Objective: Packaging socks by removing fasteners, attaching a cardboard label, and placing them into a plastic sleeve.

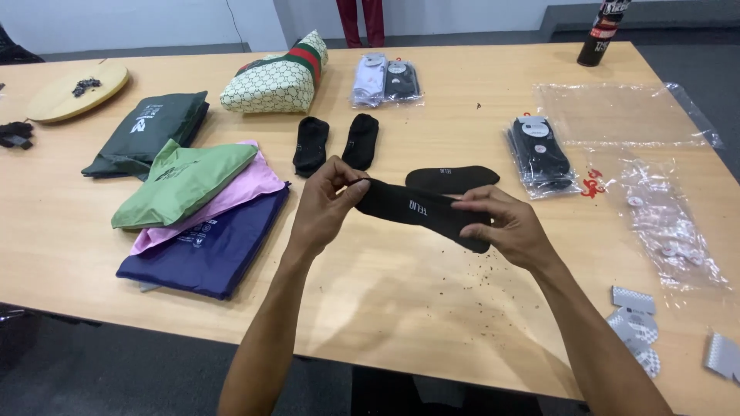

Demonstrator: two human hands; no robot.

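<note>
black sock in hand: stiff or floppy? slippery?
Likely floppy: the black sock stays flat only because the left hand and right hand stretch it. Probably light, being thin. The knit fabric looks unlikely to slip.

Folded pouches (202,223), a patterned bag (276,83) and packaged socks (541,156) lie on the table (401,308)

A black sock (420,210) is held stretched above the wooden table (432,308), pinched at one end by the left hand (324,204) and gripped at the other by the right hand (509,225). Another black sock (452,179) is seen lying just beyond. Folded coloured pouches (196,208) are stacked at the left.
</note>
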